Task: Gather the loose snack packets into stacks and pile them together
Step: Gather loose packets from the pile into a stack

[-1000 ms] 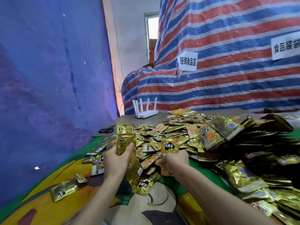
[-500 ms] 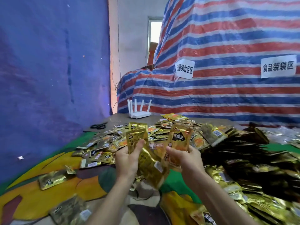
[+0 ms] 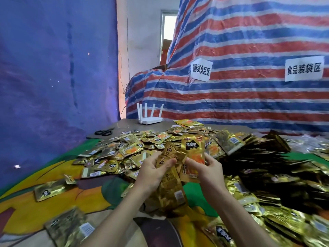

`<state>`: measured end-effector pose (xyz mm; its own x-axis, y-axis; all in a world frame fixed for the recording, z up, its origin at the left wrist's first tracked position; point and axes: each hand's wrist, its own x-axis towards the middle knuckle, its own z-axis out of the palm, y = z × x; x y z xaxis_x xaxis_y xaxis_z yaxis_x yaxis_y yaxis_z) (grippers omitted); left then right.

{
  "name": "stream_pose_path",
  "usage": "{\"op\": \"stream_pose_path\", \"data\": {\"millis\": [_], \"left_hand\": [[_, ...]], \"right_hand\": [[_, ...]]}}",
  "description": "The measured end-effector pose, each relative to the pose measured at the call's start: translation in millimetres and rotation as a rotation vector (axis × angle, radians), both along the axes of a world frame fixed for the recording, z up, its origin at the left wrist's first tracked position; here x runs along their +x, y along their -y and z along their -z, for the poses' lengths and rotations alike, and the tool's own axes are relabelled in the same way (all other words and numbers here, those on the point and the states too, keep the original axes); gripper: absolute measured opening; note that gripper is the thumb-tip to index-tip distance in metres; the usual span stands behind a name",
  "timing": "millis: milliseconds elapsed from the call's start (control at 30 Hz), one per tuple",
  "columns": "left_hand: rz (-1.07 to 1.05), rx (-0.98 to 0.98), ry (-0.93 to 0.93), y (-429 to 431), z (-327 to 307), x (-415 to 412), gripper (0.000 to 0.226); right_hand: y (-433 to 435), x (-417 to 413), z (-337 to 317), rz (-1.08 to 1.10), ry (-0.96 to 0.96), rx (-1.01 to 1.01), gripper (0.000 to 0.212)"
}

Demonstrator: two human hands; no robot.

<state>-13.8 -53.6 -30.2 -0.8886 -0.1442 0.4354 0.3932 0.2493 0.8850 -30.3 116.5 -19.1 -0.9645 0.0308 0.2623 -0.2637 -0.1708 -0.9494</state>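
- Left hand (image 3: 151, 172): in front of the heap, fingers and thumb curled round a bundle of crinkled gold foil snack packets (image 3: 170, 189), thumb lying across the front. The bundle hangs down below the palm.
- Right hand (image 3: 207, 171): in front of the heap, just beside the left hand, thumb and fingers pinching an upright gold foil packet with a black label (image 3: 193, 152) by its lower part. This packet's left edge touches the top of the bundle.
- Heap of loose gold foil snack packets (image 3: 142, 148): spread wide and flat across the colourful printed tablecloth (image 3: 26, 207).
- Dark mound of overlapping gold packets (image 3: 258, 157): adjoins the heap on its right and runs down the right edge of the view.
- Single flat gold packet (image 3: 50, 190): apart from the heap, to its near left.
- Blurred gold packet with a white barcode patch (image 3: 67, 227): nearer than the heap, at the lower left.
- Black-handled scissors (image 3: 104, 132): at the heap's far left corner.
- White router with five upright antennas (image 3: 150, 118): just behind the heap.
- Red, white and blue striped tarpaulin (image 3: 249, 41): behind the heap, bearing two white paper signs (image 3: 200, 70).
- Blue sheet (image 3: 53, 68): hangs left of the heap.
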Motion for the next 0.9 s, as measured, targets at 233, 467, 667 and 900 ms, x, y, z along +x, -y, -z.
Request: {"op": "stream_pose_path", "data": {"millis": [233, 467, 667, 900], "left_hand": [[-0.248, 0.188, -0.061, -10.7, -9.4, 0.0, 0.06], [-0.258, 0.378, -0.009, -16.7, 0.4, -1.2, 0.095], [-0.393, 0.297, -0.12, -17.0, 2.1, 4.3, 0.072], [0.027, 0.451, 0.257, -22.0, 15.7, -1.6, 0.101]], "right_hand": [[-6.3, -6.7, 2.4, 0.212, 0.015, -0.118, 0.027], [10.7, 4.7, 7.1, -0.008, 0.028, 0.046, 0.029], [19.8, 14.9, 9.6, -0.365, -0.055, 0.099, 0.034], [7.2, 3.4, 26.8, -0.162, -0.119, 0.234, 0.042]]}}
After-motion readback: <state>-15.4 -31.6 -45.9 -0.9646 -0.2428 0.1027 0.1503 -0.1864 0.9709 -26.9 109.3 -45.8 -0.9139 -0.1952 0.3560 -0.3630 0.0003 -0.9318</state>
